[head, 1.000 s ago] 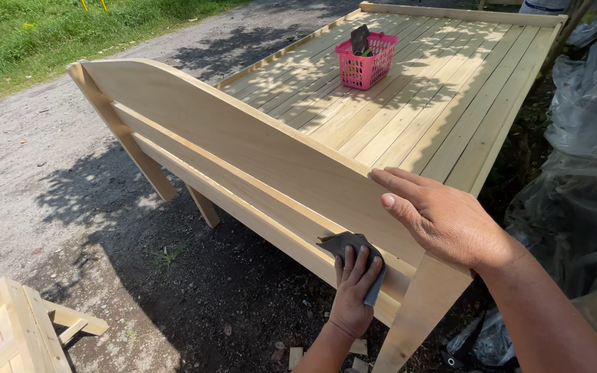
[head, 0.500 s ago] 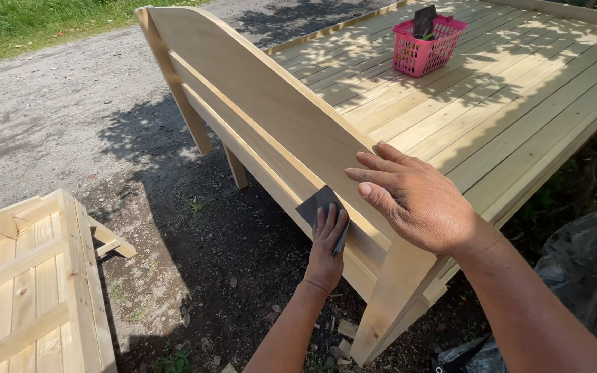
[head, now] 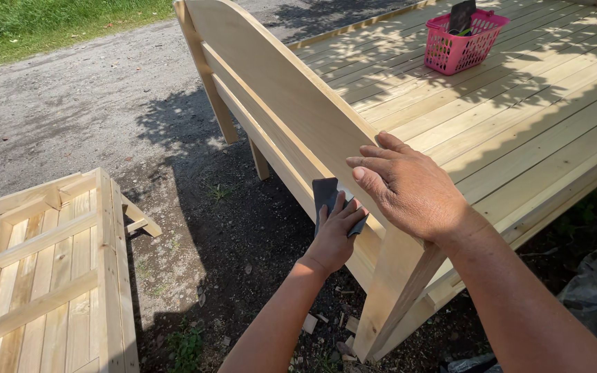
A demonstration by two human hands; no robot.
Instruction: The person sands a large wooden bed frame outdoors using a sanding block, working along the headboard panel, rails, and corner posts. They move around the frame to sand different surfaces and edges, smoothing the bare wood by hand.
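Shifted along the wooden backrest [head: 291, 103], left hand [head: 334, 238] presses dark sandpaper [head: 326, 197] against it; right hand [head: 409, 190] rests spread flat above.

The left hand [head: 336, 235] presses a dark sanding sheet [head: 327, 200] against a rail of the pale wooden bed frame [head: 278, 90]. The right hand [head: 409, 186] rests flat on its top edge. A pink basket [head: 461, 45] stands on the slatted platform [head: 519, 131].

My left hand [head: 333, 238] presses a dark sandpaper sheet [head: 326, 197] against the pale wooden headboard [head: 278, 90]; at eight o'clock lies a slatted wooden panel [head: 43, 269].
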